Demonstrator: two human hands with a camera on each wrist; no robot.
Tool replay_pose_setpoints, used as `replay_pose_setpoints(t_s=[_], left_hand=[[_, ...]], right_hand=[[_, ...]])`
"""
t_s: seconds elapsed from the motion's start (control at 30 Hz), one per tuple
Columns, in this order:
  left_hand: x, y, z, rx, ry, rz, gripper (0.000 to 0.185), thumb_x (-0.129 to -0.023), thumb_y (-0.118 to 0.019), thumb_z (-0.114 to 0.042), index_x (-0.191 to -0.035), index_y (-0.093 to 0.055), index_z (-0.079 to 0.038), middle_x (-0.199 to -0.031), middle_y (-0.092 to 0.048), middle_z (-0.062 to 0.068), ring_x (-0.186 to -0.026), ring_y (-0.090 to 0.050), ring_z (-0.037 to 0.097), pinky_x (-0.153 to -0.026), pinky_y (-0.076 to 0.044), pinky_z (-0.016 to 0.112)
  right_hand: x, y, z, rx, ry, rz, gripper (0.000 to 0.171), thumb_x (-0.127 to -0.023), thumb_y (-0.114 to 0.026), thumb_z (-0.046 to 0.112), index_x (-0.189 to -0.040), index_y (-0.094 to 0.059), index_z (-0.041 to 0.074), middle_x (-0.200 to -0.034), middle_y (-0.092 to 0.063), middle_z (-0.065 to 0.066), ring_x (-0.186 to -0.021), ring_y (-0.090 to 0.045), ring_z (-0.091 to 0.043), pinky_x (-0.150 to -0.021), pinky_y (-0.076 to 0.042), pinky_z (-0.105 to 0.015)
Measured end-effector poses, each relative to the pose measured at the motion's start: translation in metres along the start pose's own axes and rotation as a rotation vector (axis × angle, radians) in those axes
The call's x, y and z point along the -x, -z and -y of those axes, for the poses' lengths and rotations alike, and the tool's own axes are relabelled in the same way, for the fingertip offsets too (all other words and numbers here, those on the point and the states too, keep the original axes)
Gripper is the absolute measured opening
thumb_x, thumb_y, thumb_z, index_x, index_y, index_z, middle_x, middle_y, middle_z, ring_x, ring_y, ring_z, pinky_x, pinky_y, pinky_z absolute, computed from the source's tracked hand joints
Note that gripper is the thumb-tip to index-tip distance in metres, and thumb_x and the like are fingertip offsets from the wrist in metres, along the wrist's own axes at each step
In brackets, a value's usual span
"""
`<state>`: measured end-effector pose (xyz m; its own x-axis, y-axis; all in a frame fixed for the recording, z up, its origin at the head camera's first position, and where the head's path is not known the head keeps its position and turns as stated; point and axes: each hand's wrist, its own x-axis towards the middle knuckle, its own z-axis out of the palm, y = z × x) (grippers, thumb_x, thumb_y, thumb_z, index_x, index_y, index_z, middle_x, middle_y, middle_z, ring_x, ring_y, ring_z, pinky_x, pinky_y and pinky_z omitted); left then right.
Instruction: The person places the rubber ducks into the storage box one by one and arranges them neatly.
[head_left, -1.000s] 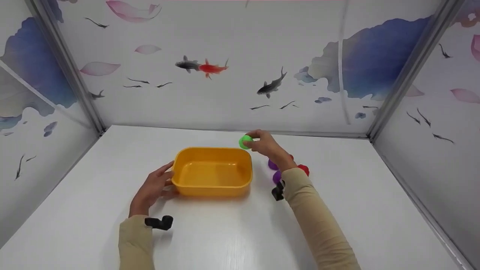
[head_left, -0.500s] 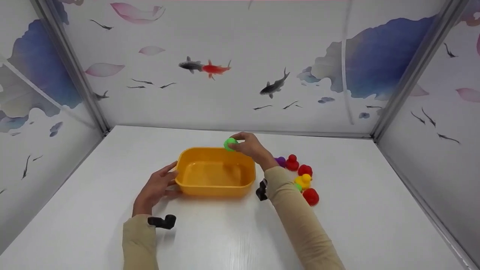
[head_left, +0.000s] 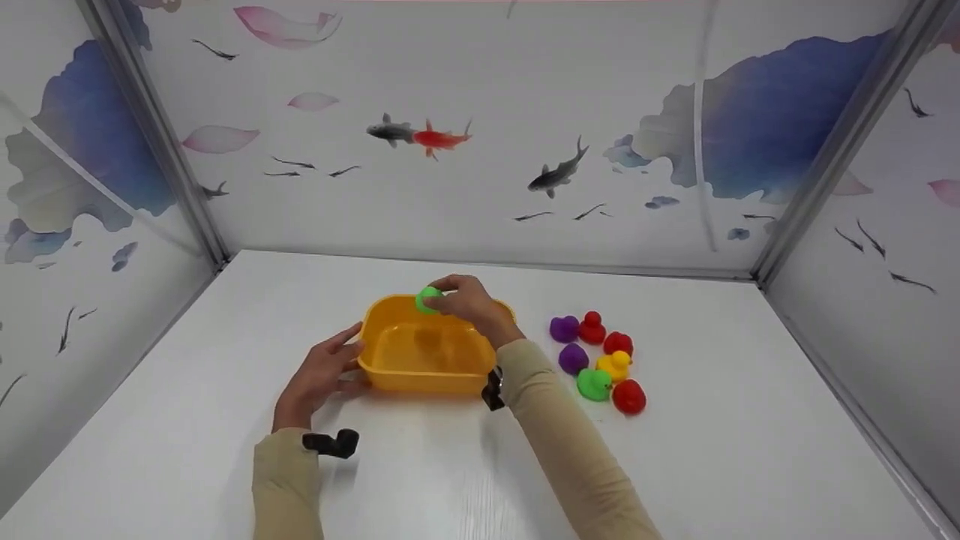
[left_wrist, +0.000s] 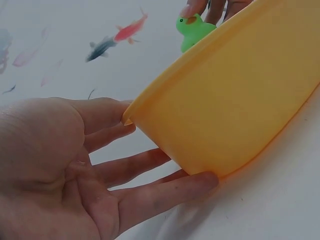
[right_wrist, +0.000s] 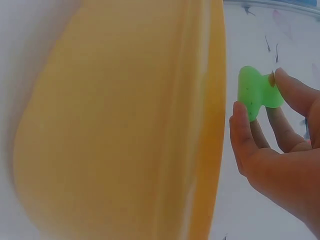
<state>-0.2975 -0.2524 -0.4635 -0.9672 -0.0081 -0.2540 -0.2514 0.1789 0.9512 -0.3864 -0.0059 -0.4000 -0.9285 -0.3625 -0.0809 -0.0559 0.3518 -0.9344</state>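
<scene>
A yellow-orange plastic bin (head_left: 431, 381) stands on the white table in the head view. My left hand (head_left: 316, 377) is at its left end; in the left wrist view, the fairly straight fingers (left_wrist: 165, 195) touch the bin's outer wall and rim. Over the bin's far part, my right hand (head_left: 469, 301) pinches a small green rubber duck (head_left: 427, 301) between thumb and fingers. The right wrist view has this green duck (right_wrist: 252, 92) between the fingertips, just beyond the bin's rim. In the left wrist view the duck's head (left_wrist: 187, 22) shows above the rim.
Several rubber ducks lie in a loose group right of the bin, among them a purple duck (head_left: 573, 359), a yellow duck (head_left: 615, 366), a green duck (head_left: 594, 385) and a red duck (head_left: 629, 397). Printed wall panels (head_left: 465, 217) enclose the table's back and sides.
My right hand has carried the green duck leftward, from beyond the bin's far right corner to over the bin. The ducks on the right have come into full view. My left hand stays at the bin.
</scene>
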Motion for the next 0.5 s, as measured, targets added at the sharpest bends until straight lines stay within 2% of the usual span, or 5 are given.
replay_pose_setpoints(t_s=[0.17, 0.5], left_hand=[[-0.001, 0.0, 0.0, 0.005, 0.003, 0.001, 0.057, -0.106, -0.049, -0.036, -0.159, -0.029, -0.028, -0.155, -0.046, 0.017, -0.123, -0.061, 0.029, -0.097, -0.059, 0.039], [-0.001, 0.0, 0.003, 0.034, -0.015, 0.007, 0.055, -0.106, -0.05, -0.035, -0.157, -0.034, -0.027, -0.154, -0.047, 0.017, -0.121, -0.064, 0.03, -0.093, -0.06, 0.04]], right_hand=[[-0.001, -0.015, 0.001, -0.027, -0.016, 0.033, 0.034, -0.093, -0.071, 0.02, -0.124, -0.066, 0.006, -0.123, -0.065, -0.011, -0.107, -0.064, -0.025, -0.109, -0.051, -0.044], [-0.008, -0.042, 0.001, 0.007, -0.065, -0.018, 0.036, -0.09, -0.076, 0.019, -0.121, -0.069, 0.003, -0.119, -0.068, -0.012, -0.105, -0.064, -0.024, -0.101, -0.056, -0.036]])
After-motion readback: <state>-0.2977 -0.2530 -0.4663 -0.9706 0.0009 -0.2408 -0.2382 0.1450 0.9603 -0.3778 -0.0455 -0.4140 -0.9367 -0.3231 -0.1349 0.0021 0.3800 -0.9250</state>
